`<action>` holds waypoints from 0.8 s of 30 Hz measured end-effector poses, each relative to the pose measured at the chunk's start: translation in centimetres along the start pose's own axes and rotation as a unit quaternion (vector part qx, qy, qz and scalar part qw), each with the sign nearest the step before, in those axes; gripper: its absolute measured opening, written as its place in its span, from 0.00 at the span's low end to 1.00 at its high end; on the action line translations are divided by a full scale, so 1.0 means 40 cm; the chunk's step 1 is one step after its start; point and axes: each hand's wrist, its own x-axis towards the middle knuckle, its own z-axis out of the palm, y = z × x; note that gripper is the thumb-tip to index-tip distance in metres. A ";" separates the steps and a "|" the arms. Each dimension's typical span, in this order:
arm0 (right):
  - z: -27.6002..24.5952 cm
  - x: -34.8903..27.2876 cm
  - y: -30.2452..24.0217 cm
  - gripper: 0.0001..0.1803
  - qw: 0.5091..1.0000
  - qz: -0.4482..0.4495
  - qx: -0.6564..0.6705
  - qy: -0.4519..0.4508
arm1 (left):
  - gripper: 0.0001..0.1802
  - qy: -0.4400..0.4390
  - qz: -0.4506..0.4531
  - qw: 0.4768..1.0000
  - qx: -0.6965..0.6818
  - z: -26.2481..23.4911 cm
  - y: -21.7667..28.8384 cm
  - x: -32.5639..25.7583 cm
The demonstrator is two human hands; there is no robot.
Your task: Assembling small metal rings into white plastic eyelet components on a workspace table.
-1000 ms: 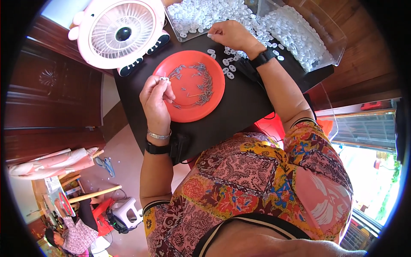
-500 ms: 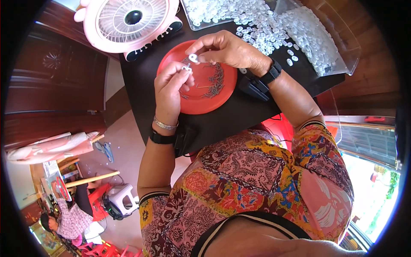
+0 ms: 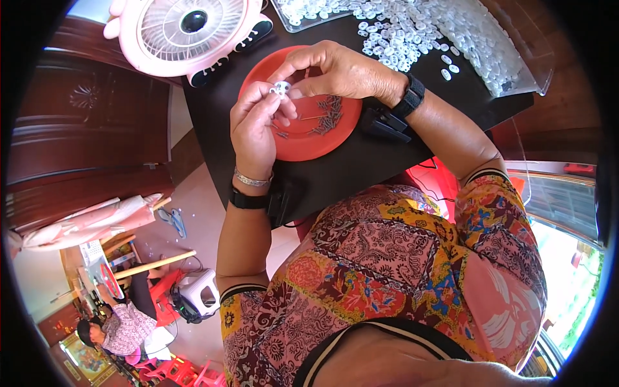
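Observation:
Over a red round plate (image 3: 309, 153), my two hands meet at the fingertips. My left hand (image 3: 253, 126) is closed in a pinch on a small white plastic piece (image 3: 280, 88) with holes. Thumb and forefinger of my right hand (image 3: 345, 72) are closed at the same spot, on a second white piece that lies against the first; the fingers partly hide where they join. Many small grey metal pins (image 3: 332, 115) lie in the plate, mostly on its right side, with a thin stick (image 3: 314, 117) among them.
A loose heap of white oval pieces (image 3: 403, 45) spreads over the black table (image 3: 361, 164), beside a clear bin (image 3: 516, 87) full of them. A pink fan (image 3: 193, 29) stands at the back left. Further off at lower left, a person (image 3: 129, 329) sits near a white stool (image 3: 203, 290).
The two white pieces, held apart half a second ago with a pin showing at the left one, are now together. My right hand has moved slightly left and down toward my left hand.

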 end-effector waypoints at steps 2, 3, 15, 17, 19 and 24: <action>0.001 -0.001 -0.001 0.16 1.000 -0.011 -0.011 0.001 | 0.09 0.002 0.002 1.000 -0.006 0.001 0.002 0.002; 0.001 -0.002 0.001 0.16 1.000 -0.013 -0.009 0.005 | 0.09 -0.001 0.001 1.000 -0.002 0.001 0.002 0.002; 0.007 -0.004 0.011 0.15 0.999 -0.032 -0.025 0.015 | 0.09 0.002 0.006 1.000 -0.005 0.000 -0.002 0.000; 0.007 -0.003 0.011 0.15 0.999 -0.040 -0.030 0.020 | 0.09 0.000 0.007 1.000 0.000 -0.002 -0.003 0.001; 0.008 -0.002 0.006 0.15 0.999 -0.041 -0.018 0.018 | 0.09 -0.001 0.006 1.000 -0.005 -0.004 -0.004 0.002; 0.009 -0.002 0.016 0.13 0.999 -0.034 -0.013 0.012 | 0.09 -0.010 -0.005 1.000 -0.020 -0.008 -0.002 0.003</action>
